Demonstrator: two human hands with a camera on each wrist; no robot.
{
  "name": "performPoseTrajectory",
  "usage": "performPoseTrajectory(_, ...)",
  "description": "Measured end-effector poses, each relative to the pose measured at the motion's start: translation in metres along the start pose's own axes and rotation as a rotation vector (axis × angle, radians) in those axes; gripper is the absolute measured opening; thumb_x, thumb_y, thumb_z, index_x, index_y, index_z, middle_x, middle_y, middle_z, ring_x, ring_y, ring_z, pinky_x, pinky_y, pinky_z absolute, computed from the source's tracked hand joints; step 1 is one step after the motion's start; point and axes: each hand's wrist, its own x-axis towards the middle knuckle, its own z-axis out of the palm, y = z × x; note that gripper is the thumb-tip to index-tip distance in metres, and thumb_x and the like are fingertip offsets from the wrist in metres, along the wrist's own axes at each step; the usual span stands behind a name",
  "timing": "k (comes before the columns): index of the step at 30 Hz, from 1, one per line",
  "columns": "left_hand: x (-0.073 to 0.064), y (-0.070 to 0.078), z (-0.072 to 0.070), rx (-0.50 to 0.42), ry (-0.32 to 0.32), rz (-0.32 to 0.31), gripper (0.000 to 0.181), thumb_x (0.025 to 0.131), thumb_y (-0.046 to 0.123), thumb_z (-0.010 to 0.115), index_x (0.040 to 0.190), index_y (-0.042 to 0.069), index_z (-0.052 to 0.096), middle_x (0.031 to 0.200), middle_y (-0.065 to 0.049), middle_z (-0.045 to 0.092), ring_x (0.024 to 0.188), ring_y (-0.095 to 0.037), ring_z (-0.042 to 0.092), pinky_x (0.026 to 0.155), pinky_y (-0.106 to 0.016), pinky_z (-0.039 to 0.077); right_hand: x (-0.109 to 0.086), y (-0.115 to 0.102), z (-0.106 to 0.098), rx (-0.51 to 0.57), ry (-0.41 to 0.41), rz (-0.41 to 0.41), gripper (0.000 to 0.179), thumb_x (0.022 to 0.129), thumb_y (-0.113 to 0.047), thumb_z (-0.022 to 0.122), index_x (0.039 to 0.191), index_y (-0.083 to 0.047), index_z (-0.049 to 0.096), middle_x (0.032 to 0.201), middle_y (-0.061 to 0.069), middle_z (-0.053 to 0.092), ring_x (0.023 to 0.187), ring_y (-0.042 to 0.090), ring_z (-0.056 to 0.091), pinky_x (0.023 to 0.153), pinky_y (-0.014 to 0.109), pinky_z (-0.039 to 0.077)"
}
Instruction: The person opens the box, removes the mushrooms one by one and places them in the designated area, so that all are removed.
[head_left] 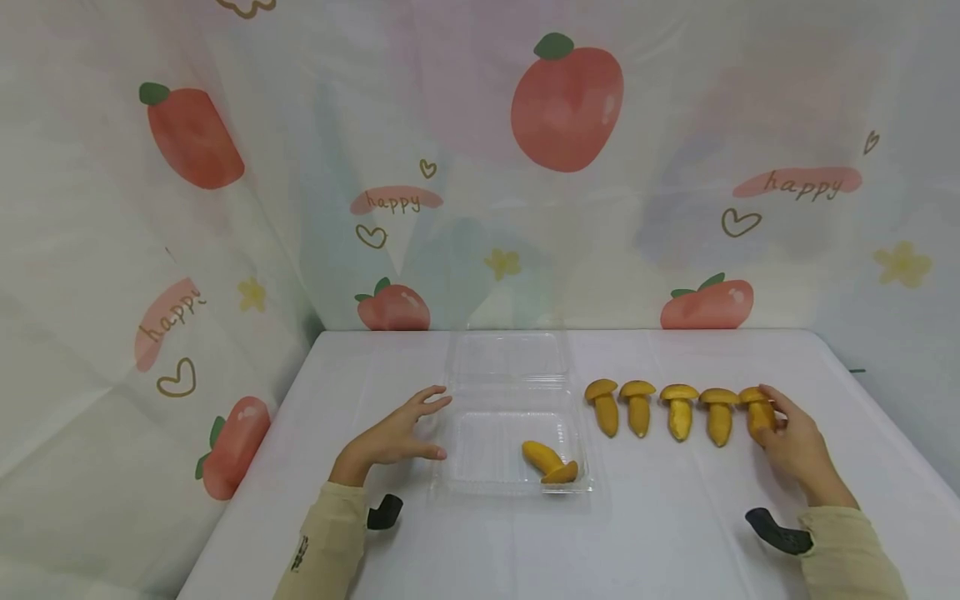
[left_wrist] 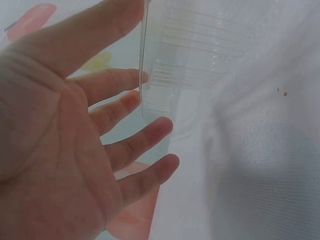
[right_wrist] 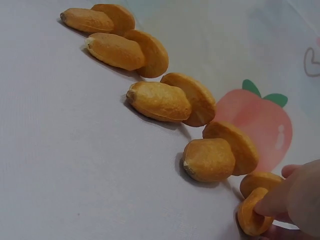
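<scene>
A clear plastic clamshell box (head_left: pixel 480 487) lies with its lid folded back, and one yellow-brown mushroom (head_left: pixel 546 458) rests tilted inside it at the right. My left hand (head_left: pixel 401 433) is at the box's left side, fingers spread; in the left wrist view the fingertips (left_wrist: pixel 162 127) are by the clear plastic wall. To the right of the box several mushrooms (head_left: pixel 679 412) lie in a row, caps away from me. At the row's right end my right hand (head_left: pixel 798 450) pinches the last mushroom (right_wrist: pixel 254 215) by its stem, between thumb and fingers.
The white-covered table (head_left: pixel 637 533) ends at the back against a printed cloth (head_left: pixel 465 100) with fruit and hearts. Another printed cloth hangs along the left side. A black strap end (head_left: pixel 780 533) sticks out beside the right sleeve, another (head_left: pixel 385 512) beside the left one.
</scene>
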Motion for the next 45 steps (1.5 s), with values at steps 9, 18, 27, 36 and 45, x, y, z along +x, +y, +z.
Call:
performPoseTrajectory(9,0.000,0.000,0.000,-0.011,-0.004,-0.010,0.089,0.085,0.023,0.082,0.157,0.003,0.034,0.169,-0.016,0.017,0.154,-0.042,0.022,0.119,-0.065,0.027,-0.002,-0.005,-0.001,-0.031,0.007,-0.011,0.075,0.098,-0.005,0.051,0.159,0.004,0.009,0.143,0.047,0.027,0.121,0.061,0.036,0.100,0.073,0.038)
performPoseTrajectory(18,-0.001,0.000,0.000,-0.038,-0.008,-0.016,0.089,0.085,0.023,0.083,0.157,0.005,0.035,0.169,-0.016,0.017,0.154,-0.042,0.021,0.119,-0.066,0.026,-0.004,-0.013,-0.011,-0.071,-0.057,0.059,0.082,0.104,-0.032,0.049,0.159,0.004,-0.001,0.148,0.050,0.016,0.130,0.070,0.026,0.101,0.080,0.032)
performPoseTrajectory(27,-0.001,-0.001,0.001,-0.034,-0.007,-0.011,0.089,0.085,0.024,0.083,0.157,0.006,0.035,0.169,-0.016,0.018,0.154,-0.042,0.022,0.119,-0.066,0.026,-0.011,-0.026,-0.019,-0.137,-0.046,0.076,0.081,0.105,-0.042,0.044,0.158,0.006,0.003,0.149,0.050,0.016,0.129,0.071,0.025,0.098,0.081,0.033)
performPoseTrajectory(36,-0.001,-0.001,0.001,-0.019,-0.003,-0.012,0.088,0.085,0.022,0.083,0.157,0.005,0.036,0.169,-0.015,0.018,0.154,-0.041,0.023,0.120,-0.065,0.027,-0.019,-0.048,-0.019,-0.122,-0.001,0.004,0.076,0.106,-0.039,0.044,0.158,0.005,0.011,0.148,0.049,0.022,0.129,0.069,0.027,0.097,0.082,0.034)
performPoseTrajectory(45,-0.001,0.001,0.000,-0.008,0.000,-0.025,0.089,0.084,0.023,0.083,0.157,0.005,0.035,0.169,-0.015,0.018,0.154,-0.042,0.022,0.120,-0.065,0.027,-0.025,-0.071,-0.011,-0.100,0.042,-0.107,0.071,0.107,-0.035,0.047,0.156,0.007,0.019,0.139,0.049,0.032,0.121,0.064,0.034,0.095,0.080,0.036)
